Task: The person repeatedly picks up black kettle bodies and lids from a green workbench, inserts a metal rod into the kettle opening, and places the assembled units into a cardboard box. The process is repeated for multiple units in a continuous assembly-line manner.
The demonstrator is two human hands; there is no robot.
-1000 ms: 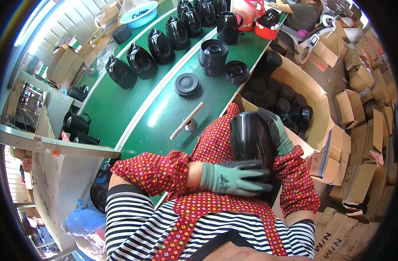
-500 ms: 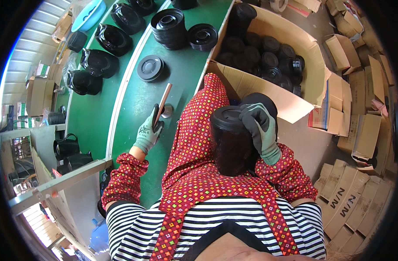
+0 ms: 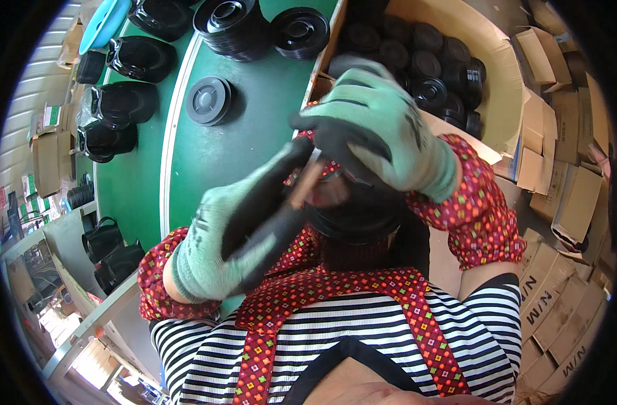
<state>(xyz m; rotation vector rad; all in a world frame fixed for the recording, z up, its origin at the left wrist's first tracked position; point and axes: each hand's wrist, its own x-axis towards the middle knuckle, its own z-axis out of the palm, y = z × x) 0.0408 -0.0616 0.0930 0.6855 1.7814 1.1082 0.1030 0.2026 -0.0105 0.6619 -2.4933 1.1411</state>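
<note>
The relation that counts lies between the brown bar [image 3: 304,183] and the black vessel [image 3: 357,231] below it. The bar slants from near left to far right, over the vessel's left edge in this view; the blur hides whether the two touch. The left hand [image 3: 244,223] is at the bar's near left, its thumb and fingers spread around that side with a wedge of space between, and whether they press on the bar cannot be told. The right hand [image 3: 386,128] arches over from the far right, fingers bent toward the bar's far end; their tips are partly hidden, so their hold cannot be told either. The vessel sits in the person's lap against the patterned red apron [image 3: 342,287], rim facing up, to the right of the left hand and on the near side of the right hand, which overhangs it and is the nearer of the two. A flat black disc [image 3: 208,100] lies on the green table [image 3: 220,162], left and far of the bar, well apart from both hands.
</note>
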